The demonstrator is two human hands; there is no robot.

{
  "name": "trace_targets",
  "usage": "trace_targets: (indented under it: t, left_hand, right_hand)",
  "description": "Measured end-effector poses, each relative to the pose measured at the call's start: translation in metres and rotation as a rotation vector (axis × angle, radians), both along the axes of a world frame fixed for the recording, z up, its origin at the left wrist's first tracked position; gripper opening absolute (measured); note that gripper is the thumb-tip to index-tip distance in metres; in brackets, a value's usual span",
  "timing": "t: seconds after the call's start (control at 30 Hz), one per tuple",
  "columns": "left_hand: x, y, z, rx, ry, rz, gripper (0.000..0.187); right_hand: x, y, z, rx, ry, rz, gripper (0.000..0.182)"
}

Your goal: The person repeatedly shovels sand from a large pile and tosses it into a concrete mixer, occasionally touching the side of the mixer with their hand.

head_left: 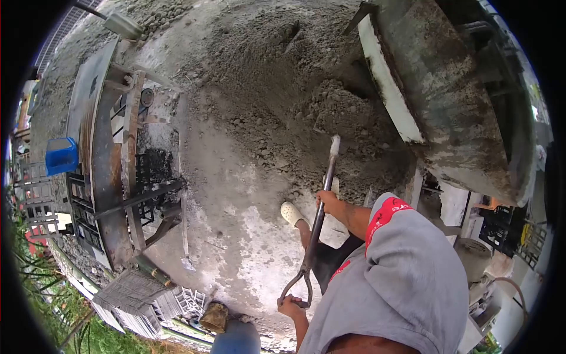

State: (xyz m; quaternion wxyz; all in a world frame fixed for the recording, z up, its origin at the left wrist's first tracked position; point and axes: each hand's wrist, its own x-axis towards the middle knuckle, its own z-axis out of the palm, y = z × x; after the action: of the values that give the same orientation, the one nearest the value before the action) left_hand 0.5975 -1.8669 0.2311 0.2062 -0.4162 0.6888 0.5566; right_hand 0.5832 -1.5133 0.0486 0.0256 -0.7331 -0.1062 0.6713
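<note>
A long-handled shovel slants across the middle, its blade under a heap of grey, crumbly mix on the ground. My right hand is wrapped round the shaft partway down. Lower in the view, my left hand is closed on the forked end grip. The blade itself is mostly hidden by the mix. One foot in a cream clog stands beside the shaft, near the edge of the loose material.
A large rusty metal trough leans over the heap at upper right. To the left stand a worn table and a blue basket. A blue drum and a rusty bucket are at the bottom.
</note>
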Motion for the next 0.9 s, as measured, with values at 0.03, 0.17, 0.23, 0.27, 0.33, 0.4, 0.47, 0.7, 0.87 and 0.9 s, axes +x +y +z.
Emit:
trace_targets:
  t: [0.03,0.17,0.23,0.27,0.33,0.4,0.47,0.7,0.87,0.9]
  left_hand:
    - [0.003,0.000,0.010,0.027,0.012,0.025,0.012]
    - [0.007,-0.001,0.052,0.047,0.072,-0.016,0.011]
    - [0.002,-0.013,0.044,0.049,0.198,-0.181,0.005]
    - [-0.008,-0.015,0.051,0.069,0.285,-0.407,0.011]
    - [-0.036,-0.008,0.057,0.208,0.367,-0.304,0.015]
    - [-0.054,0.058,0.124,-0.039,0.501,-0.186,0.012]
    - [-0.102,0.052,0.139,0.242,0.523,-0.146,0.019]
    - [-0.182,0.133,0.332,0.456,1.071,-0.417,0.019]
    - [-0.143,0.203,0.361,0.170,1.545,-0.787,0.021]
    - [-0.149,0.201,0.337,0.128,1.692,-0.874,0.021]
  right_hand:
    - [-0.005,0.000,0.013,0.020,0.005,0.021,0.007]
    - [-0.033,0.008,0.079,0.075,0.150,0.020,0.006]
    - [-0.065,0.031,0.126,0.119,0.218,0.064,0.008]
    - [-0.079,0.040,0.154,0.148,0.210,0.104,0.010]
    - [-0.106,0.060,0.214,0.209,0.361,0.081,0.013]
    - [-0.129,0.083,0.267,0.219,0.544,0.119,0.014]
    - [-0.151,0.104,0.327,0.278,0.709,0.041,0.015]
    - [-0.125,0.182,0.532,0.496,1.401,-0.407,0.020]
    - [-0.059,0.240,0.527,0.507,1.512,-0.746,0.014]
    - [-0.052,0.243,0.513,0.507,1.530,-0.752,0.014]
